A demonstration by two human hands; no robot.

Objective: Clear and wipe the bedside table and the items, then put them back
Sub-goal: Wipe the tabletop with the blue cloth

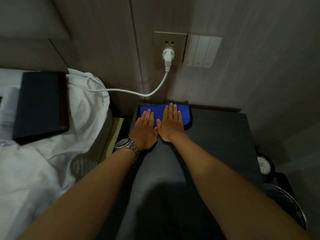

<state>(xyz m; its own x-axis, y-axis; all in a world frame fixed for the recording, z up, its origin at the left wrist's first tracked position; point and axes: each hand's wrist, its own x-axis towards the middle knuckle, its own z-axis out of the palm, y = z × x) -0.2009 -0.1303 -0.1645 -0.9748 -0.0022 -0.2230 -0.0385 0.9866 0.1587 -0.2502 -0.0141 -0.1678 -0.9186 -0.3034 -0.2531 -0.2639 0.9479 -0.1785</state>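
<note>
Neither grip is closing on anything: the left hand point(144, 131) and the right hand point(170, 124) are lying flat, fingers straight, palms pressing side by side on the blue cloth point(183, 115), thumbs almost touching at the centre of the frame. The left wrist is wearing a metal watch point(127, 146).

The cloth is sitting under and just ahead of the fingertips, at the far left corner of the dark desk point(216, 144), close against the wall. Its long axis is running left to right across the frame, so the unwiped run of the desk is stretching to the right of the cloth and back toward the lower edge of the frame. The right hand is covering the middle of the cloth and is nearer that open stretch; a sweep would probably be heading rightward or pulling toward the body.

At the left of the frame, a black box point(40, 106) is resting on the white bedding point(34, 170), apparently moved off the desk. Farther up, a white cable point(121, 90) is trailing from a plug point(168, 57) in the wall socket point(170, 47), beside a switch panel point(201, 51).
</note>
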